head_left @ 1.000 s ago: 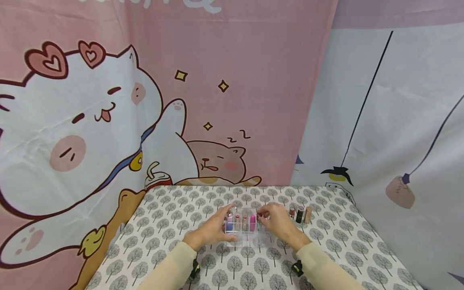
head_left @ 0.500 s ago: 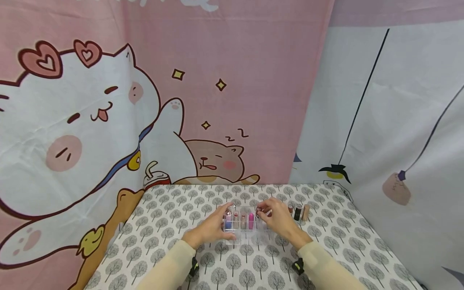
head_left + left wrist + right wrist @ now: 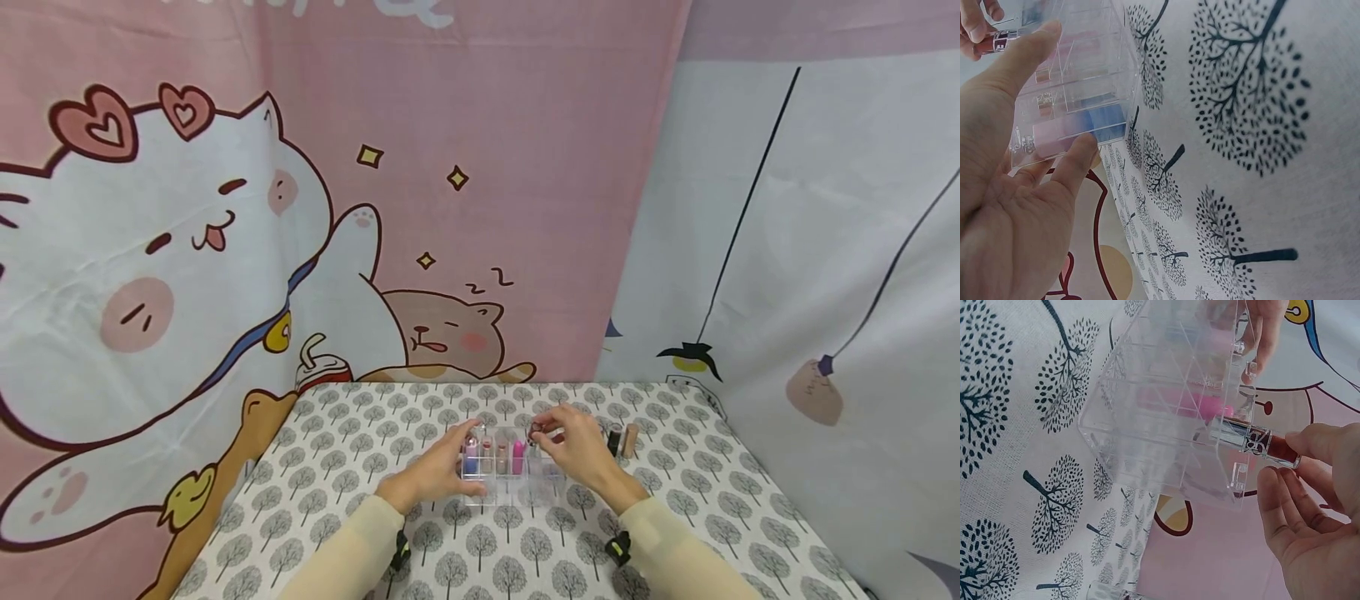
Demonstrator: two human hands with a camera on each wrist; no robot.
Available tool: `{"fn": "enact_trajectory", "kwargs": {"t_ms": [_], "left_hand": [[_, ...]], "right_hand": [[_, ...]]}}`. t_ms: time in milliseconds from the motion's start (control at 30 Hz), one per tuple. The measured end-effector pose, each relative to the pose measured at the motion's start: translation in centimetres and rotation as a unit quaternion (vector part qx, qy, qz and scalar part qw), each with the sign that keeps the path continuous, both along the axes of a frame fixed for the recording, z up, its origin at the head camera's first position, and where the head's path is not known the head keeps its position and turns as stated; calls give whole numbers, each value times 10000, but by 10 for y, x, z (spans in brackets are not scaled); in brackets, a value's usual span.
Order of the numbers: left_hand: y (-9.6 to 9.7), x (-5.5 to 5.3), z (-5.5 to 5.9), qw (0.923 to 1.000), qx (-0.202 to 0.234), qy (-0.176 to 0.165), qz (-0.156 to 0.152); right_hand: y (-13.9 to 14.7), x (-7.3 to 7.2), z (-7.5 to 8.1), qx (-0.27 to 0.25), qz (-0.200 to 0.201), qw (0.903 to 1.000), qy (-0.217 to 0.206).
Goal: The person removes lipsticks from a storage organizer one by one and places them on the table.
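Note:
A clear divided lipstick organizer (image 3: 516,493) stands on the table. My left hand (image 3: 431,468) holds its left side, the thumb on one face and fingers on the other. Inside stand a pink-and-blue tube (image 3: 1079,128), two small clear tubes with reddish tops and a bright pink tube (image 3: 518,457). My right hand (image 3: 577,446) pinches a lipstick tube (image 3: 1257,439) by its dark red end, between thumb and fingers. The tube's silver end is in or against a compartment right of the pink one; the clear walls blur how deep.
To the right of my right hand stand a black tube (image 3: 614,442) and a beige tube (image 3: 631,440). Another clear tube (image 3: 1110,592) shows at the bottom of the right wrist view. A tree-print cloth (image 3: 480,550) covers the table; printed curtains hang behind it.
The left hand keeps its hold on the organizer. My right hand has shifted only slightly, still pinching the lipstick tube. A reddish tube beside it, visible earlier, is now hidden behind the hand.

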State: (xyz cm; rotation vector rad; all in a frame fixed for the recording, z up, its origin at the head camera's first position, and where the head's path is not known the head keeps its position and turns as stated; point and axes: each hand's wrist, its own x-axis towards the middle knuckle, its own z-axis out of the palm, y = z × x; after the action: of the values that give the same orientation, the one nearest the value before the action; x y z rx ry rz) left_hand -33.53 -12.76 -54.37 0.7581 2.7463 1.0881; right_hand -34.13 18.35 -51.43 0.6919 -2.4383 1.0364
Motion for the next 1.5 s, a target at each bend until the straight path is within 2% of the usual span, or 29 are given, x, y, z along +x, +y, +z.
{"fn": "enact_trajectory", "kwargs": {"t_ms": [533, 767, 1067, 1267, 1500], "left_hand": [[-1, 0, -2, 9999, 115, -85, -53], [-2, 3, -2, 9995, 239, -176, -55], [-1, 0, -2, 9988, 395, -289, -99], [-1, -1, -1, 9993, 305, -225, -54], [-1, -1, -1, 9997, 186, -152, -35]], "right_hand": [[-1, 6, 5, -147, -131, 9998, -69], [-1, 7, 5, -229, -41, 9997, 78], [4, 9, 13, -126, -107, 9992, 378], [12, 10, 15, -173, -269, 9991, 293], [22, 14, 16, -117, -732, 9972, -11]]}}
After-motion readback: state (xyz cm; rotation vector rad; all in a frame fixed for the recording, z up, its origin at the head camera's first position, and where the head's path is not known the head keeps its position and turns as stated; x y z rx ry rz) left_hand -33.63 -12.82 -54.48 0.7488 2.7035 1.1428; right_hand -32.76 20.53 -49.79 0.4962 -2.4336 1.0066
